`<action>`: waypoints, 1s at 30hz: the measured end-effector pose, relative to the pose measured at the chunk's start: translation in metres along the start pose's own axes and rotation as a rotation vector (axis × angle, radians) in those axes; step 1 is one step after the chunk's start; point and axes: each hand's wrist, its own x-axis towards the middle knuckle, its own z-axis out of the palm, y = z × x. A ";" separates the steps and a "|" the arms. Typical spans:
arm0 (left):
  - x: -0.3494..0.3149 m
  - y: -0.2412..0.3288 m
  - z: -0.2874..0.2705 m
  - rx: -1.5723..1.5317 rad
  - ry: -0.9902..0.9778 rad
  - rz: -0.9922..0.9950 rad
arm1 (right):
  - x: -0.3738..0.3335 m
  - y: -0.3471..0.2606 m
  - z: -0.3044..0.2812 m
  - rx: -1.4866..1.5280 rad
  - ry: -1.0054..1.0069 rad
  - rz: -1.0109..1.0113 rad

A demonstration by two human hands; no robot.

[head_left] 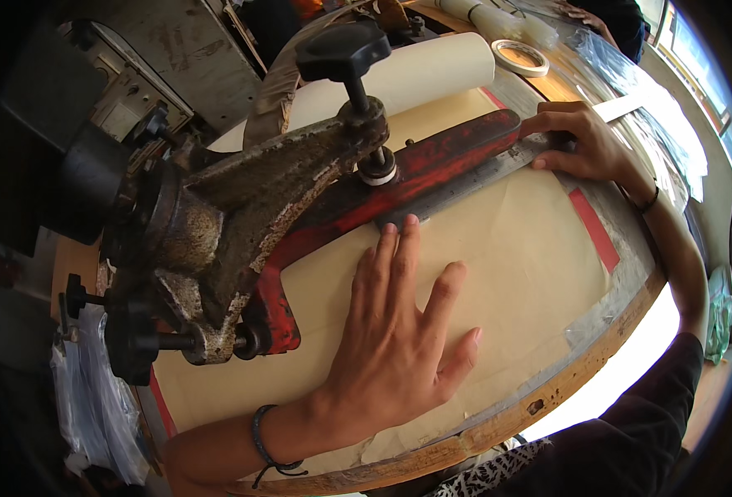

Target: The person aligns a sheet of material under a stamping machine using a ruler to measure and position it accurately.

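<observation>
My left hand [395,331] lies with fingers spread on a cream sheet [515,273], its longest fingertips touching the edge of a flat grey metal strip [465,185]. At the strip's far right end, my right hand [581,142] grips it between thumb and fingers, beside the tip of a worn red clamp bar [440,166]. This bar runs along the strip and bends toward me at its left end. A heavy cast metal arm [258,190] with a black knob [343,51] on a screw stands over the bar. Contact between bar and strip is partly hidden.
Red tape strips [594,230] mark the sheet's sides. A wooden table edge [540,406] curves along the front. Behind the bar lies a large cream roll [432,73], with a tape roll [521,59] nearby. Clear plastic [101,398] hangs at left. Another person's hand [581,16] shows at the back.
</observation>
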 end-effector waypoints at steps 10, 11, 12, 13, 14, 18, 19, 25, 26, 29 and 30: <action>0.001 0.002 0.003 0.007 0.027 -0.004 | 0.000 0.004 -0.005 -0.006 0.000 -0.092; 0.001 0.002 0.003 0.011 0.034 -0.002 | 0.000 0.005 -0.005 0.006 -0.025 -0.085; 0.001 0.003 0.002 0.010 0.029 -0.002 | 0.000 0.006 -0.007 0.010 -0.025 -0.081; 0.000 0.003 0.002 0.001 0.053 0.036 | 0.001 0.009 -0.010 0.026 -0.036 -0.097; 0.000 0.003 0.001 -0.008 0.076 0.074 | 0.001 0.011 -0.011 0.042 -0.047 -0.113; -0.001 0.007 0.001 0.009 0.073 0.110 | 0.000 0.016 -0.014 -0.021 -0.004 -0.102; -0.001 0.006 0.003 -0.004 0.076 0.143 | -0.001 0.015 -0.013 -0.022 -0.005 -0.108; -0.002 0.005 0.004 -0.008 0.104 0.177 | 0.001 0.000 -0.006 -0.019 -0.033 -0.005; -0.002 0.006 0.003 -0.017 0.115 0.165 | 0.001 -0.001 -0.004 -0.010 -0.015 -0.026; -0.001 0.006 0.001 -0.011 0.112 0.110 | 0.001 -0.001 -0.001 -0.012 0.012 -0.046; -0.001 0.006 0.001 -0.010 0.113 0.109 | 0.002 -0.001 0.000 -0.020 0.023 -0.049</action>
